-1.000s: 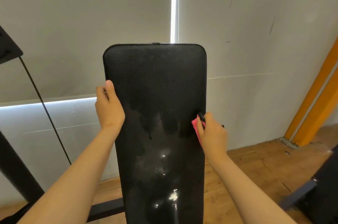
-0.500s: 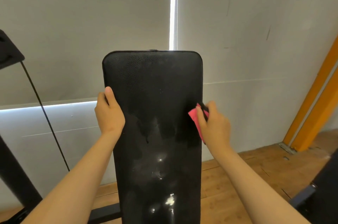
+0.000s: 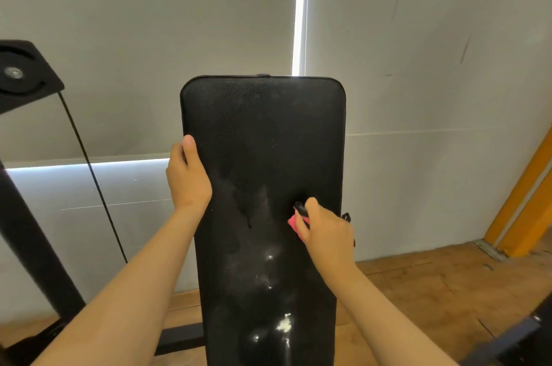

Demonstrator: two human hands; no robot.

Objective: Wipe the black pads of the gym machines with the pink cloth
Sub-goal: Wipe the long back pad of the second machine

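1. Head view shows a tall black pad (image 3: pixel 263 141) in the middle, standing up in front of a grey blind (image 3: pixel 149 36).
2. The left hand (image 3: pixel 188 177) grips the left edge of the pad about halfway up. Its thumb lies straight on the front face, and the other fingers go round behind the edge, so they are hidden.
3. The right hand (image 3: pixel 325 231) is curled into a fist near the right edge of the pad, a little lower than the left hand.
4. This fist holds the pink cloth (image 3: pixel 294 222). Only a small corner shows beside the thumb, and it touches the pad surface.
5. A small black thing (image 3: pixel 301 208) sticks out of the same fist above the cloth; it is not possible to tell what it is.
6. The lower half of the pad has wet, shiny marks.
7. A wooden floor (image 3: pixel 418 291) lies below, an orange post (image 3: pixel 522 201) stands at the right, and a black machine frame (image 3: pixel 24 72) is at the left.
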